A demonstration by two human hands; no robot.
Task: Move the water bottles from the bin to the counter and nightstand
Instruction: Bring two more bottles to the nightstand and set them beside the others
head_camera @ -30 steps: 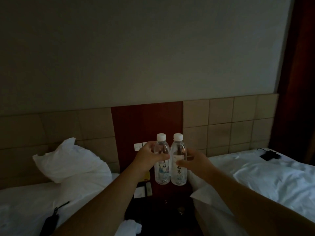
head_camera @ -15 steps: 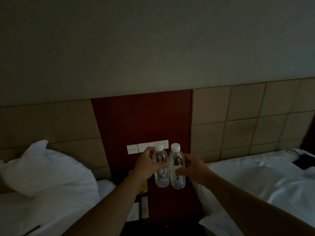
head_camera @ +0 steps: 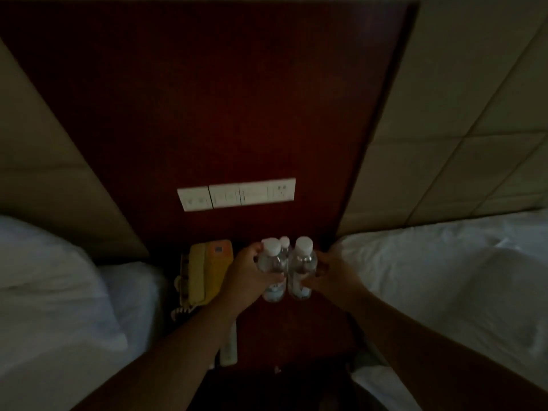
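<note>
Two clear water bottles with white caps are held upright, side by side, over the dark nightstand (head_camera: 275, 330) between two beds. The left bottle (head_camera: 271, 264) is gripped by the left hand (head_camera: 249, 277), whose fingers are curled around its body. The right bottle (head_camera: 301, 266) is gripped in the same way by the right hand (head_camera: 332, 277). The two bottles are touching or almost touching. Behind them the cap of a third bottle (head_camera: 284, 241) is seen; in the dim light it cannot be told whether the held bottles already stand on the nightstand. Just left of the left hand a yellow telephone (head_camera: 204, 274) is lying. On the far red wooden panel (head_camera: 207, 99) a white row of switches and sockets (head_camera: 237, 193) is mounted. White bedding (head_camera: 444, 277) is seen to the right and a white pillow (head_camera: 44, 292) to the left.
</note>
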